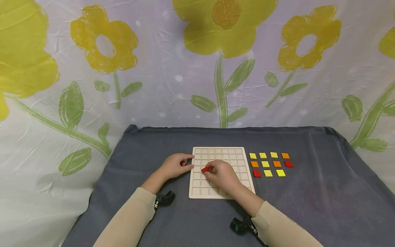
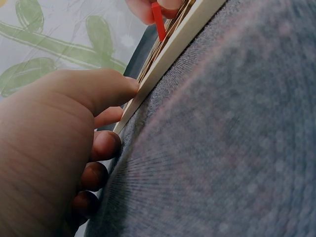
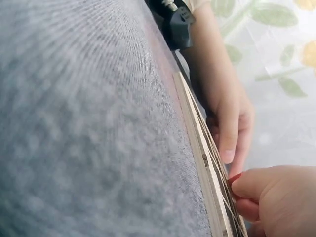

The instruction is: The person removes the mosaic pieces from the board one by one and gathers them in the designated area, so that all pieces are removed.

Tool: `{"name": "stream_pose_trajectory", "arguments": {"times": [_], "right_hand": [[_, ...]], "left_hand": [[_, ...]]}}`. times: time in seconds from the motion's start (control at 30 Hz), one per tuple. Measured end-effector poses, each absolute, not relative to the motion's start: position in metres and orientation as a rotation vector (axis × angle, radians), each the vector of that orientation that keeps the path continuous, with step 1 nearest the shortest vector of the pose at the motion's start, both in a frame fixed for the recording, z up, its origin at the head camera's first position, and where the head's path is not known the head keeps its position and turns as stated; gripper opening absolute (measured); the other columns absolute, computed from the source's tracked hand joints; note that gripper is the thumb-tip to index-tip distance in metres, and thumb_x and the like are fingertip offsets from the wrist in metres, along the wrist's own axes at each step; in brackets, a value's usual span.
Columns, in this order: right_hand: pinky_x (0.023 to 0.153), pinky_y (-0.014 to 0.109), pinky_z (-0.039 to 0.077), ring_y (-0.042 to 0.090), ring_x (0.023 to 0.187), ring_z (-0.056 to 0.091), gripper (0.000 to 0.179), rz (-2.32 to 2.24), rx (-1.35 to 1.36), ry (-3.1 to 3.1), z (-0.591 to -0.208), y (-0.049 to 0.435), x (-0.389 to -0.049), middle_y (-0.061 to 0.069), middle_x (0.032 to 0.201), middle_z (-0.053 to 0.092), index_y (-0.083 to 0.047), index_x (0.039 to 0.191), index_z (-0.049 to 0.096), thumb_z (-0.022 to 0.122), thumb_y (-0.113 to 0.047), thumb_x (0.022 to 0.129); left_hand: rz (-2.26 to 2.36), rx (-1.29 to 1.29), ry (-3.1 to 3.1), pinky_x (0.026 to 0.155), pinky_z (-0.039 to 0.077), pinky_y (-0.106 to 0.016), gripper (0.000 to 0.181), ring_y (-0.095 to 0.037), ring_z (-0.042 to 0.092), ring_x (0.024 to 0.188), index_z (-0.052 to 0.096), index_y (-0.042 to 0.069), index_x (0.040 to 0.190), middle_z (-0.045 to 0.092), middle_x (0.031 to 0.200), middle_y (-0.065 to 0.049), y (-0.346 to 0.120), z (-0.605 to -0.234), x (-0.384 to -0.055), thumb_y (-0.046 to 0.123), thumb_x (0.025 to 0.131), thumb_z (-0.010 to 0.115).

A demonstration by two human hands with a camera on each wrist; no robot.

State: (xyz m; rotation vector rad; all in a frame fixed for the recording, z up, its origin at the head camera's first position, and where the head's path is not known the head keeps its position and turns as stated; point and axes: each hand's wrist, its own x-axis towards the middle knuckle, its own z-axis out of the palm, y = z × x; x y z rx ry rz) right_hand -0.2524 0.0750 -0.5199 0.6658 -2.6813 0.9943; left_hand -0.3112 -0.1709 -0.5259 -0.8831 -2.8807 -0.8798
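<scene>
A pale wooden grid board [image 1: 228, 197] lies on the dark cloth. Between the thumb and fingers of my right hand [image 1: 223, 176] is a small red square tile [image 1: 205, 169], pinched and tilted over the left part of the grid. In the left wrist view the red tile [image 2: 158, 22] stands on edge close over the board. My left hand [image 1: 174, 167] rests at the board's left side, thumb and index fingertip touching its edge apart from each other. The left wrist view shows the thumb [image 2: 111, 89] against the board's rim [image 2: 163, 61], other fingers loosely bent below.
Right of the board lie several loose square tiles in three rows: yellow [image 1: 268, 173], orange [image 1: 277, 164] and red [image 1: 257, 173]. A dark grey cloth [image 1: 324, 192] covers the table. Behind it hangs a flowered curtain [image 1: 160, 85]. Each wrist wears a black camera [image 1: 166, 198].
</scene>
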Motion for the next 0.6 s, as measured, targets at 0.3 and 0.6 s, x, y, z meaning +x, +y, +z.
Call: {"name": "stream_pose_trajectory", "arguments": {"times": [0.3, 0.6], "right_hand": [[0.075, 0.031, 0.054, 0.010, 0.082, 0.066, 0.012, 0.990, 0.659, -2.656, -0.5185, 0.0744, -0.2507, -0.003, 0.094, 0.071, -0.010, 0.100, 0.078, 0.081, -0.016, 0.090], [0.075, 0.029, 0.053, 0.005, 0.079, 0.064, 0.021, 1.145, 0.625, -2.709, -0.5176, 0.0745, -0.2500, -0.010, 0.086, 0.068, -0.011, 0.102, 0.078, 0.085, -0.024, 0.087]], "left_hand": [[-0.886, -0.859, -2.893, 0.062, 0.035, -0.030, 0.044, -0.008, 0.039, 0.056, 0.068, 0.015, 0.138, 0.047, 0.066, 0.007, -0.1705, -0.5250, -0.3106, 0.033, 0.097, 0.072], [-0.906, -0.876, -2.873, 0.060, 0.034, -0.029, 0.044, -0.009, 0.039, 0.055, 0.068, 0.015, 0.137, 0.047, 0.065, 0.007, -0.1708, -0.5279, -0.3116, 0.034, 0.097, 0.072]]}}
